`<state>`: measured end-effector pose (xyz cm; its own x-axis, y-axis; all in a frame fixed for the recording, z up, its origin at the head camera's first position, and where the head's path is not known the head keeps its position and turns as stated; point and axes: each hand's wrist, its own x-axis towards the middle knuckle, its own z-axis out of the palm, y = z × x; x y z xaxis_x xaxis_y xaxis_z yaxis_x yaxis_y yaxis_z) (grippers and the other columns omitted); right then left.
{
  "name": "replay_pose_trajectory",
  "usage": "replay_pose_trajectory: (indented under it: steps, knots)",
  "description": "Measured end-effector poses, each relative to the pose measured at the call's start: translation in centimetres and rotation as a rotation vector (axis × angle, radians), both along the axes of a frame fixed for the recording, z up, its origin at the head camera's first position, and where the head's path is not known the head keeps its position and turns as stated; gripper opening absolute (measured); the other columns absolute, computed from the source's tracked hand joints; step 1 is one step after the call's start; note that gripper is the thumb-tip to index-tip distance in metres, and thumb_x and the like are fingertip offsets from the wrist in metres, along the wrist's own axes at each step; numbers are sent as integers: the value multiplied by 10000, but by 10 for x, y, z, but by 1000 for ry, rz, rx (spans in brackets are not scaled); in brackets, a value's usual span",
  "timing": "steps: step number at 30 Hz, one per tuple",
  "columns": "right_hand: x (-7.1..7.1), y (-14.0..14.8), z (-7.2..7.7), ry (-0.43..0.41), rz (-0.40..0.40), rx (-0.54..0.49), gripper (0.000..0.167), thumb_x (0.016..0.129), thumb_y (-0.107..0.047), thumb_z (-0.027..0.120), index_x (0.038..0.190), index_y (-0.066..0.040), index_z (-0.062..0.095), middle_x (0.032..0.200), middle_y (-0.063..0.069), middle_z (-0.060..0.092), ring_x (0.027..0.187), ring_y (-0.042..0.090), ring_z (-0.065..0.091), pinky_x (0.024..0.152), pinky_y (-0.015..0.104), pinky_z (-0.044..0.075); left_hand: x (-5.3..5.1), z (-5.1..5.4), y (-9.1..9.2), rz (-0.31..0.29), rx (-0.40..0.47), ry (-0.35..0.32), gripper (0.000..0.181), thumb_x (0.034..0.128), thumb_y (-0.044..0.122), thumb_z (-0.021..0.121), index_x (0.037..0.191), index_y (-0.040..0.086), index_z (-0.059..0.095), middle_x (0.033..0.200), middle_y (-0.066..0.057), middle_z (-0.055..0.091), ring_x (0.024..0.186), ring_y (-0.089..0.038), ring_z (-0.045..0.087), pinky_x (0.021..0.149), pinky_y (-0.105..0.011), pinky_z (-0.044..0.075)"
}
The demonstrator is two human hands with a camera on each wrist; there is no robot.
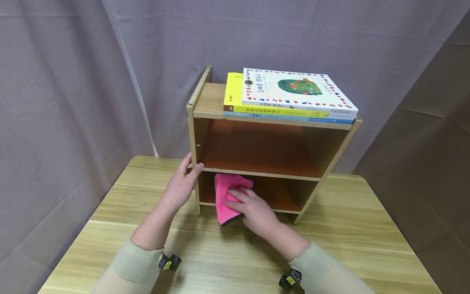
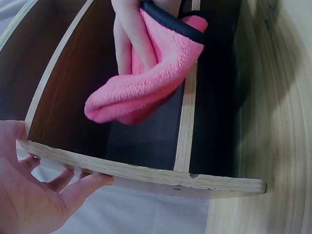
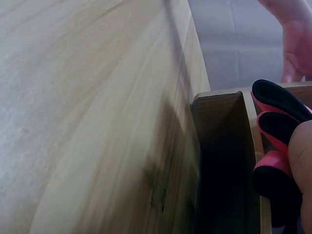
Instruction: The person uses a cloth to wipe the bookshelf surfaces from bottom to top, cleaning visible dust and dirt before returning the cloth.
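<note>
A small wooden bookshelf [image 1: 257, 174] stands on the table. My left hand [image 1: 183, 183] grips its left side panel [image 2: 146, 168], thumb at the front edge and fingers along the outer face. In the lower compartment is a pink cloth [image 1: 225, 196] with dark edging, hanging partly over the bottom board's front edge. My right hand [image 1: 257, 210] holds this cloth, its fingers pressed into the folds. The left wrist view shows the cloth bunched around those fingers [image 2: 139, 41]. Black-edged folds of the cloth [image 3: 275, 126] stick out beside the right hand in the right wrist view.
Several books [image 1: 293, 92] lie stacked on the shelf's top board, a white-covered one uppermost. The upper compartment [image 1: 257, 147] has a reddish-brown floor. Below the bottom board is a dark gap above the wooden table [image 1: 128, 204]. Grey curtains [image 1: 176, 49] hang behind.
</note>
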<state>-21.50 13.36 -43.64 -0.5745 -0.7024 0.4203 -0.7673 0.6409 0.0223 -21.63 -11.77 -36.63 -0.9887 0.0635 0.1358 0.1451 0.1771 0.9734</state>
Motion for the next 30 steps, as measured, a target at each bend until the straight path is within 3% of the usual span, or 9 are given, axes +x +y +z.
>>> replay_pose_trajectory:
  steps: [14, 23, 30]
  knots:
    - [13, 32, 0, 34, -8, -88, 720, 634, 175, 612, 1217, -230, 733, 1423, 28, 559, 1303, 304, 489, 922, 398, 527, -1, -1, -1, 1, -10, 0, 550, 1009, 472, 521, 1516, 358, 344, 1469, -46, 421, 1273, -274, 492, 913, -511, 504]
    - [26, 52, 0, 123, 24, -143, 742, 580, 196, 631, 1212, -180, 732, 1378, 91, 588, 1245, 360, 528, 975, 443, 494, -1, -1, -1, 1, -23, 5, 548, 1016, 462, 512, 1522, 346, 339, 1478, -49, 412, 1290, -282, 471, 913, -518, 497]
    - [39, 63, 0, 110, -15, -143, 770, 550, 201, 610, 1211, -176, 730, 1381, 104, 581, 1216, 375, 535, 956, 472, 497, -2, -2, -1, 2, -21, 16, 553, 1017, 458, 512, 1526, 328, 337, 1496, -55, 389, 1297, -290, 464, 917, -517, 494]
